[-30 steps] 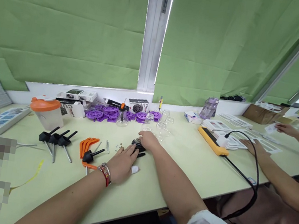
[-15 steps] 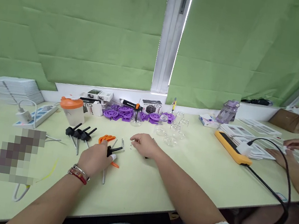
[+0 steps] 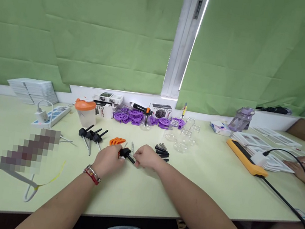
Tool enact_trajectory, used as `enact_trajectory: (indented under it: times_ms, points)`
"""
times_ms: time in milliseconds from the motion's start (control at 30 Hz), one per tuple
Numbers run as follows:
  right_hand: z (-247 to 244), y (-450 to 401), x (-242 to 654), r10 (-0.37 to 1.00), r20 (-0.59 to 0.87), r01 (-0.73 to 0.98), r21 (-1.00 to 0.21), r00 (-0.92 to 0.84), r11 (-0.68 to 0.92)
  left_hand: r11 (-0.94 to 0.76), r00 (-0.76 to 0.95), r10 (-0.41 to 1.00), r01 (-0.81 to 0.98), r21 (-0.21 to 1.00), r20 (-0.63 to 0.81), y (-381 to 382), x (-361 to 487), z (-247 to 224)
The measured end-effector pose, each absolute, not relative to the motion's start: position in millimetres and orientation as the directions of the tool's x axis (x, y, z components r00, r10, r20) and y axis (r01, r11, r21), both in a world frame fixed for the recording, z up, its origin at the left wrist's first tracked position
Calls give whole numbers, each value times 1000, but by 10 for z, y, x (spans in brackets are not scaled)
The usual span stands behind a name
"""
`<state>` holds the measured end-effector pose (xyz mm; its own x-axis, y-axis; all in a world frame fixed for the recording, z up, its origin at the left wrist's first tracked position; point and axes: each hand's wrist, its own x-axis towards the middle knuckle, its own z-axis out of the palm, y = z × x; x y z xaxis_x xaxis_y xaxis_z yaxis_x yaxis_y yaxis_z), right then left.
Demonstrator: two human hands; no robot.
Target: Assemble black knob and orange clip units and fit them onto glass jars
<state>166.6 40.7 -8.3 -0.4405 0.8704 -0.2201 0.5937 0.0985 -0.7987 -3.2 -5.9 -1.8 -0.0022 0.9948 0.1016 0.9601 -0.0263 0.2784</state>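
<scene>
My left hand (image 3: 109,160) is closed round a black part (image 3: 126,153) whose rod points to the right. Close beside that rod, my right hand (image 3: 146,156) has its thumb and fingertips pinched together; whatever they hold is too small to make out. Orange pieces (image 3: 117,141) lie just behind my left hand. Thin metal pins (image 3: 132,147) rest between and behind the hands. Several black parts with metal rods (image 3: 91,135) stand to the left. Black tubes (image 3: 162,152) and small springs (image 3: 162,145) lie right of my right hand.
Along the back are purple discs (image 3: 135,115), clear glass pieces (image 3: 180,146), boxes (image 3: 161,110) and an orange-lidded cup (image 3: 85,112). A yellow power strip (image 3: 245,157) with a black cable lies right, near another person's hands (image 3: 300,169). A white power strip (image 3: 62,113) is left.
The black part in my left hand has turned, its rod now angled downward. My right hand has moved close to it and its fingers have closed. The view has shifted, uncovering the black tubes.
</scene>
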Motion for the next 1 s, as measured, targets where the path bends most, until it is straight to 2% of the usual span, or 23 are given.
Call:
enact_trajectory:
  times_ms: [100, 200, 300, 467, 633, 767, 833, 933, 1000]
  points:
    - [-104, 402, 1685, 823, -307, 485, -873, -479, -43, -79, 26, 986, 941, 329, 163, -64, -40, -14]
    - [-133, 356, 1643, 810, -326, 388, -912, -488, -133, -139, 70, 981, 903, 408, 181, -74, -46, -24]
    - [-164, 318, 1614, 848, -306, 371, -918, -432, -142, -211, 159, 976, 848, 487, 146, -81, -56, -36]
    - [-131, 393, 1661, 781, -329, 346, -925, -530, -155, -283, 257, 958, 797, 534, 125, -80, -125, -30]
    - [-70, 511, 1626, 770, -356, 251, -933, -529, -259, -399, 428, 893, 604, 690, 142, -71, -190, -44]
    - [-73, 570, 1531, 730, -409, 254, -913, -548, -320, -438, 465, 870, 570, 695, 166, -58, -237, -6]
    - [-55, 618, 1467, 770, -382, 282, -921, -511, -270, -447, 491, 857, 555, 701, 158, -71, -264, 50]
    - [-10, 717, 1361, 885, -262, 354, -928, -385, -120, -444, 551, 827, 518, 731, 112, -127, -282, 134]
    - [-3, 776, 1305, 937, -168, 369, -928, -306, -46, -420, 490, 863, 564, 711, 122, -161, -278, 158]
